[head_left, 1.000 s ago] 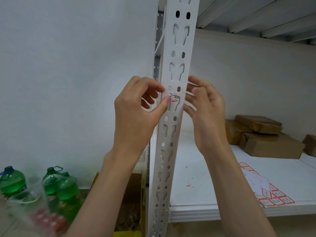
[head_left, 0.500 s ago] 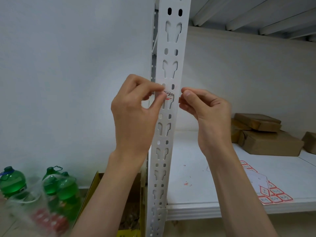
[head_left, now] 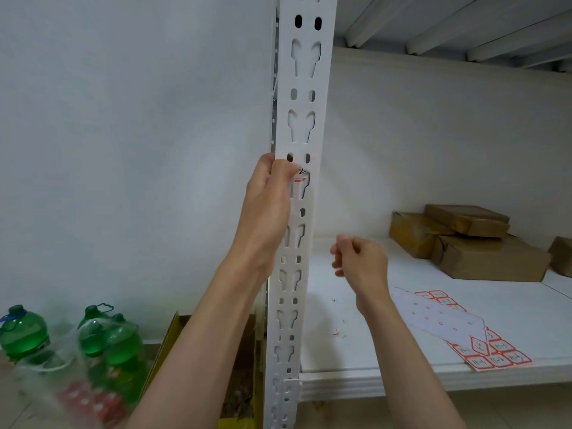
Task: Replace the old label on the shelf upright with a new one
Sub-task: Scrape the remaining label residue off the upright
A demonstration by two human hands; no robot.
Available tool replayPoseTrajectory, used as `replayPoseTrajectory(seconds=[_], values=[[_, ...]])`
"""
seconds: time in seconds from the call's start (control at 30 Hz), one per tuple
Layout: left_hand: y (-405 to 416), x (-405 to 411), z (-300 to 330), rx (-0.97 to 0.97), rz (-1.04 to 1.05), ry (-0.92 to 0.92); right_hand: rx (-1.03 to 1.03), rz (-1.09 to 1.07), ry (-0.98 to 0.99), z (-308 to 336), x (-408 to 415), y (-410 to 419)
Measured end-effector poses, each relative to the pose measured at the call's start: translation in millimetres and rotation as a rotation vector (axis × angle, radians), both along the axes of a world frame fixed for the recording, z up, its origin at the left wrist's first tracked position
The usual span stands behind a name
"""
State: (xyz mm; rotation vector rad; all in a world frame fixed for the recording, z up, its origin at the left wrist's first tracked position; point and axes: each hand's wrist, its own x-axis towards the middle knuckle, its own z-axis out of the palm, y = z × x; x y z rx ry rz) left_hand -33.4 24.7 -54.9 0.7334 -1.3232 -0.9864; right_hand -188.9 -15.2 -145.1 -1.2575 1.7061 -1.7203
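The white slotted shelf upright [head_left: 305, 88] runs top to bottom through the middle. A torn old label [head_left: 301, 175], white with black writing and a red edge, sticks to it at mid height. My left hand [head_left: 267, 196] grips the upright from the left, its thumb lying on the label's left part. My right hand [head_left: 360, 263] hangs lower, over the shelf board [head_left: 402, 380] and apart from the upright. Its thumb and forefinger are pinched together; anything between them is too small to make out. A sheet of new red-bordered labels [head_left: 495, 354] lies on the shelf.
Brown wrapped parcels [head_left: 464, 239] are stacked at the back right of the shelf. Small red scraps [head_left: 337, 334] dot the board. On the floor at left stand green bottles [head_left: 120, 342] in plastic wrap and an open cardboard box [head_left: 238, 351]. A wall closes the left side.
My right hand left the label and dropped down to the right, over the shelf. My left hand stayed on the upright, and its thumb now covers more of the label.
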Motion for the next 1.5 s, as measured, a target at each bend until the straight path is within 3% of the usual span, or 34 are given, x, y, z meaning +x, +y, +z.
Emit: replayPoseTrajectory(seconds=[0.23,0.43,0.6,0.73,0.9,1.1,1.5], values=[[-1.9,-4.2,2.8,0.008,0.035,-0.016,0.416,-0.050,0.295,-40.3,-23.0,-20.3],[0.2,-5.0,5.6,0.013,0.046,-0.021,0.472,-0.027,0.264,-47.2,-27.6,-13.0],[1.3,-4.5,4.0,0.003,0.033,-0.030,0.383,-0.060,0.234,-36.5,-24.1,-9.0],[2.3,-1.8,1.5,-0.023,-0.008,-0.021,0.185,-0.076,0.153,-21.1,-20.2,-7.1],[2.9,-3.1,2.7,-0.036,-0.015,-0.002,-0.049,-0.104,0.188,11.8,-0.9,2.8],[2.6,-4.3,4.7,-0.022,0.024,-0.020,-0.310,-0.007,0.182,61.6,38.0,28.0],[3.2,-3.0,8.4,-0.006,0.033,-0.042,-0.464,0.005,0.146,81.4,51.9,38.7]])
